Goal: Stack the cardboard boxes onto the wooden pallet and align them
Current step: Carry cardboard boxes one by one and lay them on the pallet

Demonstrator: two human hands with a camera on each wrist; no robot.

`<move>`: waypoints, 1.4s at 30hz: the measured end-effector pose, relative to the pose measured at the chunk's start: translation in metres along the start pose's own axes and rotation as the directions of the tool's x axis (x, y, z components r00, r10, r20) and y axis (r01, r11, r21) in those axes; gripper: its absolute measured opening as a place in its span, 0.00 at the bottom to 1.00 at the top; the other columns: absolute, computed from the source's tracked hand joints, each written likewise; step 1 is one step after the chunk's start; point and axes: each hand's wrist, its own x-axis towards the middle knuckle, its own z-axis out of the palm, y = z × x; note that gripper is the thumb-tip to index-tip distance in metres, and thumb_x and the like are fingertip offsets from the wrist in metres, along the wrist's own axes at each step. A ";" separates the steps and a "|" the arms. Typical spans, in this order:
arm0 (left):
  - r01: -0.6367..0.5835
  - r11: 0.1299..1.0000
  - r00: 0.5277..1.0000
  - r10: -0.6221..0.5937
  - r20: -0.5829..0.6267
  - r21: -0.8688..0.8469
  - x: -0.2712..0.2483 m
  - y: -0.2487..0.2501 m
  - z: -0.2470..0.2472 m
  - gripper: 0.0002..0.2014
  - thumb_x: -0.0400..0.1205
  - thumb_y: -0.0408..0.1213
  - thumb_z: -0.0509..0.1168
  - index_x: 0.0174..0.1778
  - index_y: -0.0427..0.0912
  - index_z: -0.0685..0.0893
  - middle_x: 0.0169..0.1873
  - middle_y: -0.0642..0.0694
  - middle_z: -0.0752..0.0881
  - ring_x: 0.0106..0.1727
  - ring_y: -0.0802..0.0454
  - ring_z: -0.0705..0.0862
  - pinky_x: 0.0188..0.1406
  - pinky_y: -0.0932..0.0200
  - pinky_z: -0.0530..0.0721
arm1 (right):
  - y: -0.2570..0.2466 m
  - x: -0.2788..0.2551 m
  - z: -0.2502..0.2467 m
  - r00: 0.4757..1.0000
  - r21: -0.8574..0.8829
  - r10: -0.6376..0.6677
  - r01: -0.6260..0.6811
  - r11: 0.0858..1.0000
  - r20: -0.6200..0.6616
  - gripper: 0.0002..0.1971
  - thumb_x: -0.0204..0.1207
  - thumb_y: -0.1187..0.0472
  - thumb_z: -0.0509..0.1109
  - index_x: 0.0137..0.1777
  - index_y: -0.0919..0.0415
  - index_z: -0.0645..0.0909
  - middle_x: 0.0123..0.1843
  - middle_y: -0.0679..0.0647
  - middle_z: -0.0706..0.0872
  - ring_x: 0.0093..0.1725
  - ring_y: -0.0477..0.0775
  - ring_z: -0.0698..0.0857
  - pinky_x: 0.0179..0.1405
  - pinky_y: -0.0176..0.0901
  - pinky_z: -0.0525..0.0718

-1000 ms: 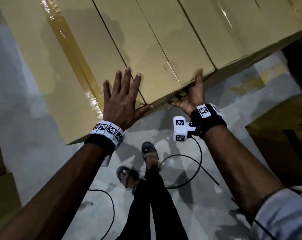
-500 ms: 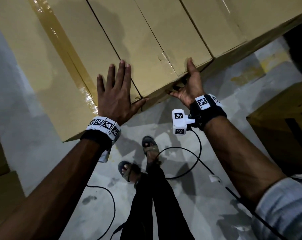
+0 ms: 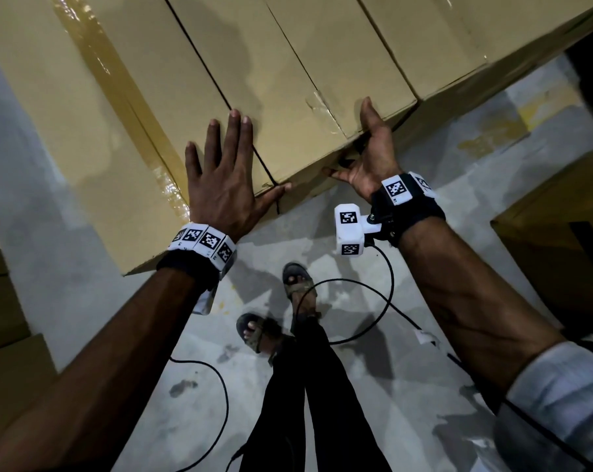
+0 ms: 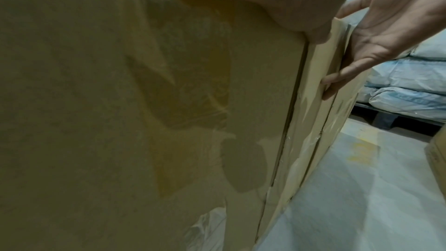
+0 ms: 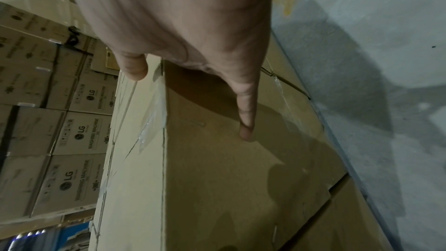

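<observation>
Pressing my left hand (image 3: pixel 220 185) flat, fingers (image 3: pixel 235 131) straight and spread, I lean on the top face of a box (image 3: pixel 281 107), with the thumb hooked over its near edge, I judge to steady it while I square it up. My right hand (image 3: pixel 370 158) is at the near edge of the same row, thumb lying up on the top face and the other fingers open against the side below; the right wrist view shows one finger (image 5: pixel 246 114) straight down the side panel (image 5: pixel 229 159), so this hand pushes rather than grips. The boxes sit close side by side with dark seams between them, and a strip of shiny tape (image 3: pixel 124 107) runs across the leftmost one. I hold both hands at the near edge because, to my mind, that is where a shove brings the faces flush. The pallet itself I cannot see: the boxes cover whatever carries them, and only grey floor (image 3: pixel 356 386) shows beneath. The far ends of the boxes are cut off at the top, and the left wrist view is dim, mostly cardboard and shadow.
</observation>
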 end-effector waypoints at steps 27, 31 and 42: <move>-0.037 0.995 0.999 0.039 0.023 -0.089 0.003 -0.002 -0.004 0.43 0.84 0.77 0.45 0.92 0.60 0.44 0.92 0.46 0.42 0.92 0.38 0.45 0.84 0.24 0.49 | 0.004 0.007 0.007 0.999 -0.124 -0.038 0.038 0.992 0.003 0.29 0.82 0.44 0.71 0.81 0.53 0.76 0.59 0.49 0.89 0.70 0.57 0.81 0.60 0.59 0.84; -0.038 0.997 0.999 0.039 0.012 -0.061 0.004 -0.003 -0.002 0.43 0.84 0.78 0.45 0.92 0.60 0.45 0.92 0.46 0.43 0.92 0.37 0.46 0.84 0.24 0.51 | 0.010 0.024 0.002 0.998 -0.149 -0.043 0.037 0.988 -0.037 0.59 0.56 0.37 0.81 0.87 0.55 0.62 0.62 0.50 0.92 0.65 0.55 0.87 0.45 0.54 0.88; -0.038 0.999 0.999 0.038 -0.008 -0.034 0.003 -0.002 -0.002 0.43 0.84 0.78 0.44 0.92 0.60 0.48 0.92 0.46 0.45 0.92 0.36 0.47 0.83 0.24 0.53 | 0.017 0.029 0.001 0.994 -0.224 -0.071 0.049 0.973 -0.089 0.64 0.45 0.28 0.80 0.85 0.51 0.67 0.72 0.46 0.86 0.73 0.54 0.80 0.42 0.56 0.80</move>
